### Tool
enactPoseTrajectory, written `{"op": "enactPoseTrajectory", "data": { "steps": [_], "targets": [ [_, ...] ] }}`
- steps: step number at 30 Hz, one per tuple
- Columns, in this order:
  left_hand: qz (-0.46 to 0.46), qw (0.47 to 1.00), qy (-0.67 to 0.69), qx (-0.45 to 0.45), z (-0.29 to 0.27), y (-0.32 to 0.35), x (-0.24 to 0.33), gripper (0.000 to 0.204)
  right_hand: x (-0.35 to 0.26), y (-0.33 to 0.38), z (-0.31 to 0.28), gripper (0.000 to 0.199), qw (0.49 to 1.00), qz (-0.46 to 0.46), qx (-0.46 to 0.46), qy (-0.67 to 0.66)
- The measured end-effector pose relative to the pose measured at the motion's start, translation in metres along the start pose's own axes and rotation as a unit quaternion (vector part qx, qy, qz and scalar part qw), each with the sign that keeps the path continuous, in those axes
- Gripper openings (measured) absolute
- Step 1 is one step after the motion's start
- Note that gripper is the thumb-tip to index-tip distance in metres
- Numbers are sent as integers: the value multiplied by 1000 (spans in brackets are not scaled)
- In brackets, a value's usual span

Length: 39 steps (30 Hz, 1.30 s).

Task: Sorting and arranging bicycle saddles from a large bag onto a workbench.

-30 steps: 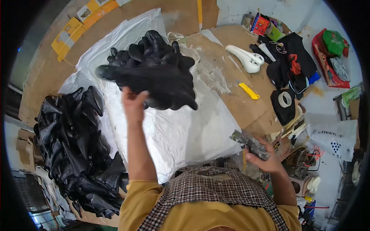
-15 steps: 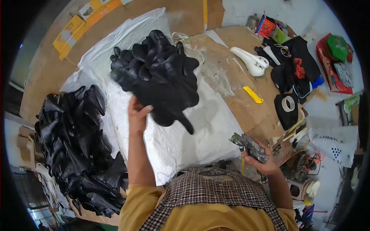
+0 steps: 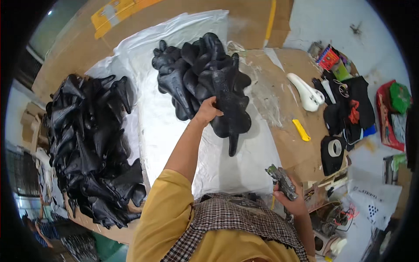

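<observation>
Black bicycle saddles [image 3: 174, 85] lie heaped on a white sheet in front of me. My left hand [image 3: 208, 111] pinches the left edge of the nearest saddle [image 3: 232, 115], thumb on top, fingers partly hidden. That saddle rests at the right front of the heap, its narrow nose toward me. In my right hand [image 3: 293, 201] is a grimy, crusted tool that looks like a spray gun [image 3: 284, 185], held near the sheet's right front corner. Its tip points toward the heap.
More black saddles [image 3: 91, 144] are piled at the left. Right of the sheet [image 3: 192, 161], a white saddle [image 3: 305, 91] and a yellow cutter knife [image 3: 301, 130] lie on cardboard. A tape roll [image 3: 334, 148] sits on black cloth. At lower left stands another person [image 3: 39, 231].
The saddle in my left hand has come down onto the heap and turned, nose now toward me. My right hand still holds the spray gun. The whole view has shifted.
</observation>
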<state>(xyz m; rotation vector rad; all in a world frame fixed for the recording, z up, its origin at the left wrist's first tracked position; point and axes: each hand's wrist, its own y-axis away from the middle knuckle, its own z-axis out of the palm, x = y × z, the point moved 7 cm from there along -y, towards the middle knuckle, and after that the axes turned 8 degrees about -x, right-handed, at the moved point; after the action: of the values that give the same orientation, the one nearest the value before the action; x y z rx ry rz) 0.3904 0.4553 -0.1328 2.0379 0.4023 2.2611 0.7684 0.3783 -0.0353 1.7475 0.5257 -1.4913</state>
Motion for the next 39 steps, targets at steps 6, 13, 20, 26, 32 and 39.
{"op": "enactPoseTrajectory", "data": {
  "steps": [6,13,20,26,32,39],
  "targets": [
    [110,982,-103,115,1,-1,6,56,-6,5,0,63,999,-29,14,36],
    [102,974,-199,40,14,-8,20,55,-4,20,4,62,998,-38,31,28],
    [131,941,-311,31,37,-2,53,45,-11,32,6,63,997,-31,56,36],
    [199,963,-170,60,24,52,36,36,-14,33,18,62,997,-39,40,55],
    [339,922,132,136,-99,170,96,48,-55,26,18,59,994,-47,54,86],
    [309,926,180,120,-139,153,77,49,-95,31,10,54,984,-149,99,13]
  ]
}}
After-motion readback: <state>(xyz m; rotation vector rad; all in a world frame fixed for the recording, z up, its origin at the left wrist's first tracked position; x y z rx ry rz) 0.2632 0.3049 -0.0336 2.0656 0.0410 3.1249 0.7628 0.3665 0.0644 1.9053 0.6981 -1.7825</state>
